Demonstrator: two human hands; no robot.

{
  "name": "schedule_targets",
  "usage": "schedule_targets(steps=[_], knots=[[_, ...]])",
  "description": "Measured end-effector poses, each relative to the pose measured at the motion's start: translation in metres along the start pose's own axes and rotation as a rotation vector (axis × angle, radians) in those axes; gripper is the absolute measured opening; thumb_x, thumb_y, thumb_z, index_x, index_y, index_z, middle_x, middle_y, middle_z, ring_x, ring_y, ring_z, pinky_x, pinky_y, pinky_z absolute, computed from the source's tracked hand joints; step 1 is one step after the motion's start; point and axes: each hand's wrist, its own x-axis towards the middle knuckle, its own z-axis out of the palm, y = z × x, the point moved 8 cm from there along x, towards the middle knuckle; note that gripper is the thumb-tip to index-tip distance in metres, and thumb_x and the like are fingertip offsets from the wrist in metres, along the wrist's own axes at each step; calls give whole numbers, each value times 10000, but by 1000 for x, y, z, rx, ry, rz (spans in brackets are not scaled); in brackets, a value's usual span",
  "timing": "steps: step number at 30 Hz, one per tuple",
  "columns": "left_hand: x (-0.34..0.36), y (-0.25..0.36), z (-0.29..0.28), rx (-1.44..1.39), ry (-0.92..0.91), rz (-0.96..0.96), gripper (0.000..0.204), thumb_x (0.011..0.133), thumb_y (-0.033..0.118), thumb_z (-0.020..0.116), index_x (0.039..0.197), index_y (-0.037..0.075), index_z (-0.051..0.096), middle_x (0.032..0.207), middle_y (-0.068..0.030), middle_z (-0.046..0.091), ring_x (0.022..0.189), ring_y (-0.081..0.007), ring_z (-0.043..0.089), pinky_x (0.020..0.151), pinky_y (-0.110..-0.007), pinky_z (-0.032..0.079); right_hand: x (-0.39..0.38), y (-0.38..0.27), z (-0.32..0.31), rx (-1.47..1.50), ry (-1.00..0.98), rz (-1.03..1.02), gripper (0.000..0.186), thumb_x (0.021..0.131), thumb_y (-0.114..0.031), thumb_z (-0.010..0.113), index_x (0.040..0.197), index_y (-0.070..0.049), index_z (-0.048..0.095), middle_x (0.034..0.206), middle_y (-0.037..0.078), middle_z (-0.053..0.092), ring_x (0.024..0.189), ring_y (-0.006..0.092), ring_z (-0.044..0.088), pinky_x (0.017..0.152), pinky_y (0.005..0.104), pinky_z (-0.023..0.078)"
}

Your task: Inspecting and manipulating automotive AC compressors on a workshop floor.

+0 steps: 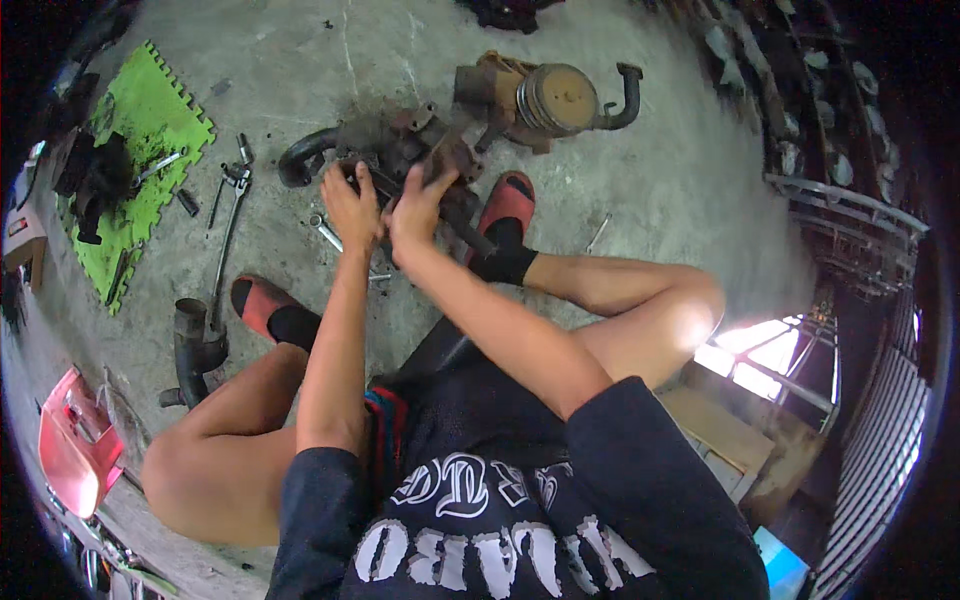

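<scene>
Both my hands, left hand (352,212) and right hand (416,212), rest against a dark pipe-fitted machine assembly (398,145) on the concrete floor (660,190) near my right sandal (509,206); fingers bent, whether gripping I cannot tell.

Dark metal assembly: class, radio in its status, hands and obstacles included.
Left hand, right hand: both at dark metal assembly, grip unclear. Assembly on concrete floor, partly hidden by hands. Wrench near left hand, apparently not blocking.

Left hand (352,212), right hand (414,214) on dark metal part (398,143).
</scene>
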Motion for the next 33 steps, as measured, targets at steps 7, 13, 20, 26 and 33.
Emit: schedule_targets(steps=[7,13,20,26,33], knots=[[-10,-46,-33,46,-26,-110,394,977,296,469,1155,-50,529,1105,-248,573,1036,-423,508,910,-488,392,-36,-37,38,-51,-323,318,509,992,-209,459,1448,-172,236,1116,249,642,911,451,655,772,511,519],[-2,-47,-38,34,34,-117,401,990,300,451,1151,-59,528,1100,-259,572,1033,-437,502,909,-494,389,-44,-45,19,-203,-454,230,511,1014,-305,463,1436,-213,191,663,83,468,405,188,437,330,334,386],[-2,-41,-26,25,12,-100,496,1000,316,424,1263,-100,482,1172,-283,558,1080,-450,494,955,-486,376,-31,-39,49,-4,-290,304,665,1015,-278,447,1512,-281,5,855,136,532,558,209,519,444,360,456],[-8,-44,-28,-19,-11,-117,375,987,269,438,1136,-62,530,1104,-265,574,1027,-448,511,888,-511,394,-43,-42,23,76,-426,399,603,1014,-301,451,1489,-326,80,792,83,461,541,176,451,451,330,404],[-4,-41,-35,-66,165,-91,231,904,158,499,1020,-37,544,994,-250,575,942,-437,514,841,-520,402,-54,-128,-70,-1053,-884,-671,411,965,-122,458,1342,18,369,1074,278,624,974,464,618,775,485,502]])
